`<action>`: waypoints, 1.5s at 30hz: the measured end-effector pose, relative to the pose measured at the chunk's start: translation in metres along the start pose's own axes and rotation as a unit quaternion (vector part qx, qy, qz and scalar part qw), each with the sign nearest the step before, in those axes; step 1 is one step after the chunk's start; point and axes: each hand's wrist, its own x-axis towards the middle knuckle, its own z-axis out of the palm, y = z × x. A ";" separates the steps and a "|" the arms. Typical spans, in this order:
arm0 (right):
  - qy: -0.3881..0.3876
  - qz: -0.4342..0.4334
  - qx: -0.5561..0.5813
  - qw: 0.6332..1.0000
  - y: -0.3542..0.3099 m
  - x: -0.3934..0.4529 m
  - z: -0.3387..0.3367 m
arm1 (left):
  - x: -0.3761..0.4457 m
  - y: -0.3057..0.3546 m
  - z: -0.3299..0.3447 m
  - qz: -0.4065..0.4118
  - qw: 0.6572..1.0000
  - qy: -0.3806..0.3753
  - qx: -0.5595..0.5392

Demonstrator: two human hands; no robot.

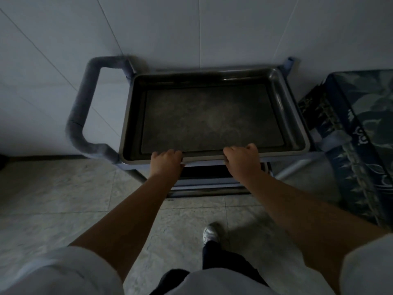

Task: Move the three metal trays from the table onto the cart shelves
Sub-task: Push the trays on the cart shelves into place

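Note:
A dark rectangular metal tray (212,116) lies on the top shelf of the cart (287,67), which stands against the wall. My left hand (167,161) grips the tray's near rim left of centre. My right hand (242,159) grips the same rim right of centre. Both hands have fingers curled over the edge. Below the top shelf, lower cart shelves (208,182) show as dark bands; I cannot tell what lies on them.
The cart's padded grey handle (85,107) sticks out to the left. A table under a blue patterned cloth (357,133) stands close on the right. White tiled wall behind, pale floor tiles below, my shoe (210,233) near the cart.

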 end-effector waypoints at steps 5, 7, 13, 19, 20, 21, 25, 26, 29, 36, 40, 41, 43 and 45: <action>-0.084 0.045 0.017 0.995 -0.023 -0.056 -0.015 | -0.056 0.002 -0.006 0.028 0.998 -0.054 0.015; -0.102 0.039 0.014 0.994 -0.039 -0.097 -0.019 | -0.092 0.002 -0.001 0.037 0.998 -0.048 0.006; -0.195 0.069 0.035 0.978 -0.071 -0.206 -0.017 | -0.193 -0.002 0.023 0.050 0.996 -0.079 -0.008; -0.211 0.080 0.038 0.973 -0.074 -0.257 -0.017 | -0.251 -0.002 0.032 0.037 0.994 -0.099 -0.009; -0.213 0.080 0.037 0.973 -0.071 -0.261 -0.016 | -0.255 0.001 0.032 0.033 0.994 -0.104 -0.008; -0.215 0.079 0.040 0.973 -0.068 -0.264 -0.015 | -0.256 0.004 0.032 0.027 0.994 -0.106 -0.010; -0.239 0.085 0.054 0.966 -0.049 -0.267 -0.005 | -0.258 0.025 0.039 0.017 0.993 -0.113 -0.033; -0.245 0.086 0.058 0.964 -0.044 -0.265 0.000 | -0.256 0.032 0.045 0.014 0.992 -0.116 -0.040; -0.242 0.089 0.058 0.964 -0.025 -0.252 0.029 | -0.235 0.044 0.069 0.004 0.991 -0.119 -0.054; -0.211 0.081 0.017 0.974 0.011 -0.187 0.154 | -0.133 0.039 0.182 0.046 0.990 -0.128 -0.022; -0.131 0.038 0.009 0.991 0.035 -0.103 0.243 | -0.036 0.026 0.263 0.068 0.992 -0.095 0.040; -0.114 0.039 0.013 0.993 0.041 -0.083 0.263 | -0.014 0.024 0.282 0.061 0.995 -0.070 0.032; -0.111 0.040 0.022 0.993 0.049 -0.049 0.300 | 0.024 0.020 0.315 0.049 0.998 -0.024 0.014; -0.129 0.026 0.017 0.991 0.050 -0.029 0.330 | 0.049 0.016 0.338 0.041 0.999 -0.012 0.032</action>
